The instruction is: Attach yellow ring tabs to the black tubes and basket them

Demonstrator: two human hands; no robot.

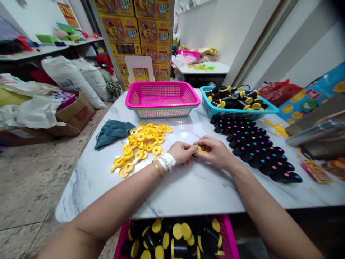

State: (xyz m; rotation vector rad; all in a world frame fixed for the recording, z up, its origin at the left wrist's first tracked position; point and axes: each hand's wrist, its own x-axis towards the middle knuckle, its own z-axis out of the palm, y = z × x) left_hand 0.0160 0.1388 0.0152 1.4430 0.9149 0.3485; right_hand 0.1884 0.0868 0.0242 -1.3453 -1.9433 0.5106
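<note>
Over the middle of the marble-patterned table, my left hand and my right hand meet. Both are closed, fingertips pinching a small yellow plastic piece between them; my fingers cover most of it. White bands and a gold bracelet circle my left wrist. Left of my left hand lies a loose pile of yellow plastic rings with short tabs. To the right of my right hand, black cylinders with small coloured dots on their ends lie in close rows.
Behind my hands stands a pink basket nested in a green one. A blue basket holds black-and-yellow cylinders. Another pink basket of them sits below the table's front edge. A dark green cloth lies left; yellow boxes are stacked behind.
</note>
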